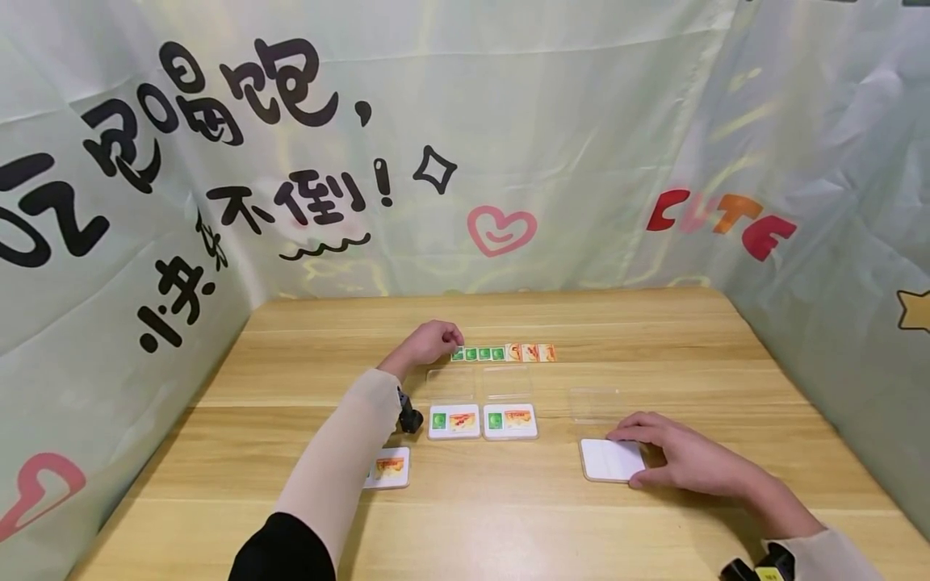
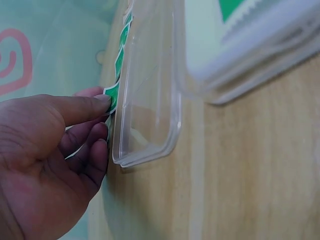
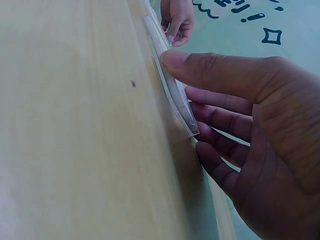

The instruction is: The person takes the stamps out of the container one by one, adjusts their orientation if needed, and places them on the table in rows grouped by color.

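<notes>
At the back of the table my left hand (image 1: 430, 342) pinches the left end of a row of small stickers (image 1: 485, 353), green ones on the left and orange ones on the right. In the left wrist view the thumb lies on a green sticker (image 2: 113, 96), right beside a clear lid (image 2: 150, 100). My right hand (image 1: 693, 458) grips a flat, clear-edged case (image 1: 606, 460) with a plain white top by its right side. Seen from the right wrist, the thumb is on the near face of the case (image 3: 172, 90) and the fingers are behind it.
Two cases with green and orange stickers, a left one (image 1: 454, 433) and a right one (image 1: 510, 433), stand mid-table. A third stickered case (image 1: 391, 466) is partly behind my left sleeve. Clear lids (image 1: 507, 382) lie behind them, another lid (image 1: 596, 405) behind the white-topped case. Cloth walls enclose the table.
</notes>
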Demonstrator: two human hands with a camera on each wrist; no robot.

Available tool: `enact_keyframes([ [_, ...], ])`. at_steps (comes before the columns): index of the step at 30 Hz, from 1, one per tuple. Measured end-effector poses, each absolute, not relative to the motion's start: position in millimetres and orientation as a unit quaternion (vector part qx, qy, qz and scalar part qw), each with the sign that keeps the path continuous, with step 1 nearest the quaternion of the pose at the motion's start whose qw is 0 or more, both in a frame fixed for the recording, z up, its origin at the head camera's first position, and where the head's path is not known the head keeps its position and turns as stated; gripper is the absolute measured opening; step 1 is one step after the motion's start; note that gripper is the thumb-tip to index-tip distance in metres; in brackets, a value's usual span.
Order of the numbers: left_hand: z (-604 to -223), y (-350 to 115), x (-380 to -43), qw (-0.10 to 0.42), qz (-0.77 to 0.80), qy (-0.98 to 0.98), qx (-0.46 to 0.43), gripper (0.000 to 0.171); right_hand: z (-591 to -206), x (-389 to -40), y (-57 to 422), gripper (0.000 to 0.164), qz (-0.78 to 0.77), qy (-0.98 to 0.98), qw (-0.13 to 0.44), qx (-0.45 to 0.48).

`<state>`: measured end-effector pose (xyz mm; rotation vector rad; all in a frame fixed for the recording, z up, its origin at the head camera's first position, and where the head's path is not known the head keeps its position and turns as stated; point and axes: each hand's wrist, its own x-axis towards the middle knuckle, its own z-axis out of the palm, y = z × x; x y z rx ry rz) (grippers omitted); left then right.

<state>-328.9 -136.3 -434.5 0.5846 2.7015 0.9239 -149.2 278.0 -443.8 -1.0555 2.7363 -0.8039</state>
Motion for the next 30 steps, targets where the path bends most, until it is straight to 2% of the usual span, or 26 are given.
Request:
enact_keyframes([
  [30,-431.9,-140.4,-322.9,0.109,0.344,0.915,0.182,0.01,-444.1,-149.5,277.0,0.045,-0.253,0.897,0.032,-0.361],
])
